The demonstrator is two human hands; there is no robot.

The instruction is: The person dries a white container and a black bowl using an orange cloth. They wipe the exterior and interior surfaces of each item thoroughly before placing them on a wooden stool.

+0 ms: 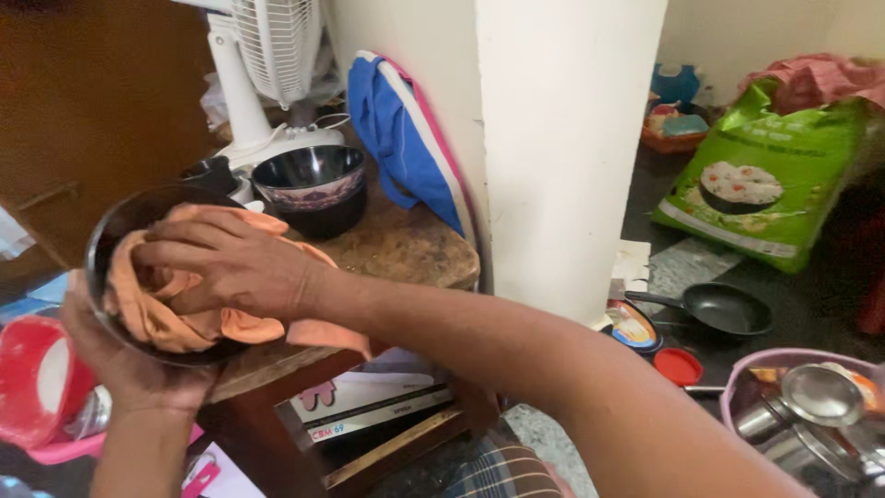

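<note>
cloth inside bowl, second bowl behind on table, fan farther back

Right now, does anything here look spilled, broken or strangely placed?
Nothing looks spilled or broken. One odd placement: a frying pan, a red lid and a green bag lie on the dark floor. The right hand presses an orange cloth into the bowl.

bare forearms, no sleeves; plaid garment

I count two dark bowls, one in my hands, one on the stool; one orange cloth, one frying pan, one green bag, one fan.
</note>
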